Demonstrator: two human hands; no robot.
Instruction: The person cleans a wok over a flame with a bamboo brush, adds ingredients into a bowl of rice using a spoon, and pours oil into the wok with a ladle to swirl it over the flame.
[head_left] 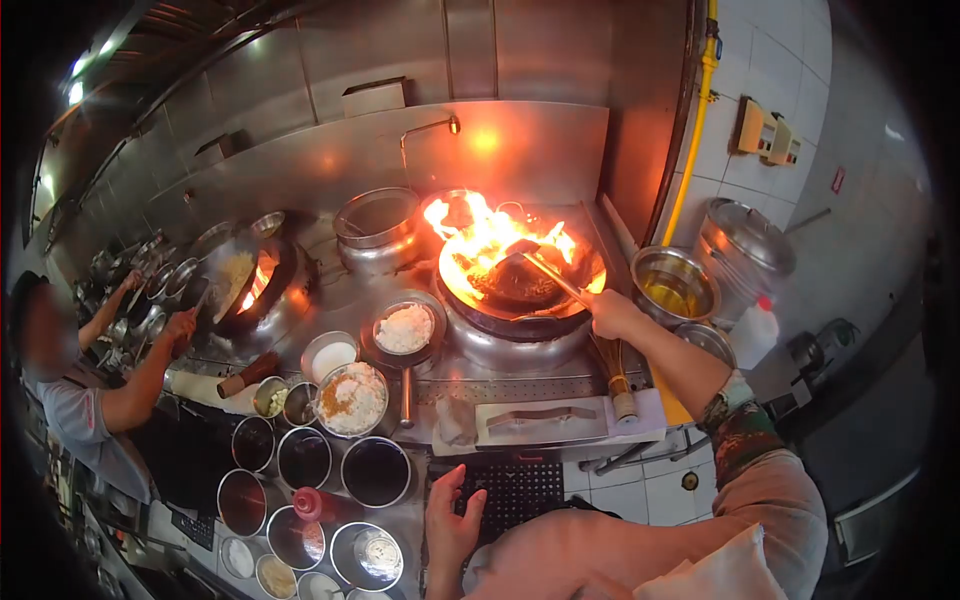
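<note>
My right hand [612, 315] is closed round the pale handle of a wok ladle [550, 268], whose dark head reaches into a wok [530, 330]. High orange flames [490, 235] rise from the wok and around its rim. Dark food [520, 285] lies inside, partly hidden by fire and glare. My left hand [452, 520] holds nothing, fingers apart, low in front of my body. Beside it stand metal pots of dark liquid [376, 472] and a metal pot with a pale content [368, 556].
To the left a co-worker [80, 400] handles another wok [235, 280] over flame. A strainer of white food [405, 328] and a bowl of powders [352, 398] sit between the stoves. At right are an oil pot [676, 284], a bamboo brush [618, 385] and a white jug [755, 333].
</note>
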